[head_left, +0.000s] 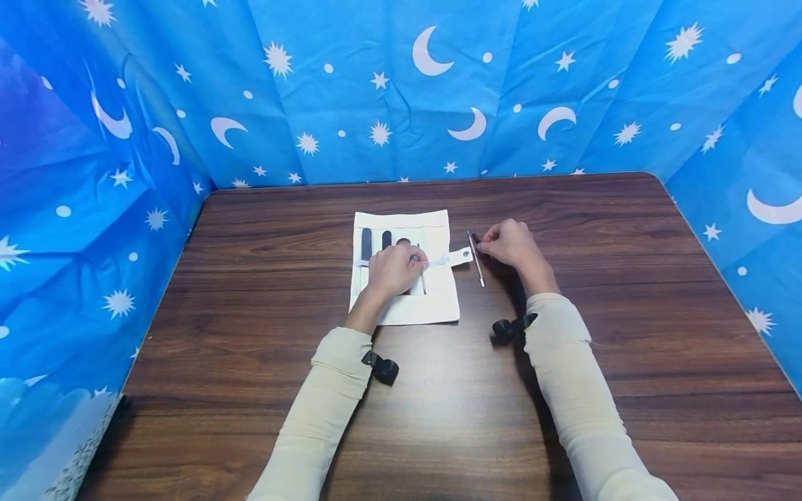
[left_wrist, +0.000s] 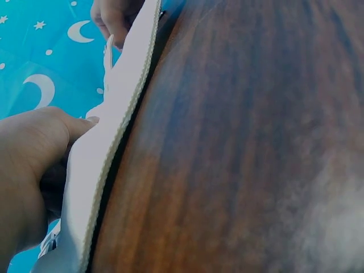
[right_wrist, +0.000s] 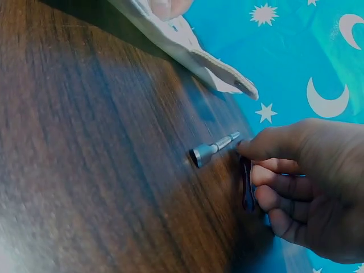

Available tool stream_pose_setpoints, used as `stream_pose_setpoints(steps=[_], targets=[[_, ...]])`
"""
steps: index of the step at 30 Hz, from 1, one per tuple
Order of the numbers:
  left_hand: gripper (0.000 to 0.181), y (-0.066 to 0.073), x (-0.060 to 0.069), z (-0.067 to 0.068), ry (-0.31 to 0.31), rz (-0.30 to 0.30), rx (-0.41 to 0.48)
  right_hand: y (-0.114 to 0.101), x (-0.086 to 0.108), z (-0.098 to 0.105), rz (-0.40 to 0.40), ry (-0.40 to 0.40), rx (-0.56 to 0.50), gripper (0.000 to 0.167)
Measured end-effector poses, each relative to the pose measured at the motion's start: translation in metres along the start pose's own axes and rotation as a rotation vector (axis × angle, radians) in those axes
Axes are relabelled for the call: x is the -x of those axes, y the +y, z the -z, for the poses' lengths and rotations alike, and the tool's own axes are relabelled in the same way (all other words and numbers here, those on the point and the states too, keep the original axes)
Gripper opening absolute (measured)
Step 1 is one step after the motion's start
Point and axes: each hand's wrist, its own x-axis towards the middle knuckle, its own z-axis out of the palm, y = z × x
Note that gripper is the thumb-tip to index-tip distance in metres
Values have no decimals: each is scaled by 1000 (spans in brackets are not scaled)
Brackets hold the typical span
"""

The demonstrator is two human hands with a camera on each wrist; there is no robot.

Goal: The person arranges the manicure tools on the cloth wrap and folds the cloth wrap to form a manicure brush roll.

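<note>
A white fabric tool pouch lies unfolded, with several dark slim tools held under its crosswise strap. My left hand is over the pouch, its thumb and fingertips pinching at the strap; the fingertips are partly hidden. A thin metal tool shows in the pouch beside that hand. To the right of the pouch, my right hand pinches a small dark, shiny metal tool, whose kind I cannot tell. Close by, a silver rod-like tool with a wider end lies on the table.
The pouch's snap tab sticks out toward the silver tool. All of it sits on a dark wood-grain table. A blue curtain with moons and stars surrounds the back and sides. Black wrist cameras are strapped on both sleeves.
</note>
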Motion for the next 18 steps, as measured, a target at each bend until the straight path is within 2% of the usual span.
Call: stream_pose_setpoints(steps=[8,18], targets=[[15,0,0,0,2,-4,-2,0,-1,-2,-32,27,65,24],[15,-1,0,-1,4,-10,3,3,0,-2,-3,43,72,26]])
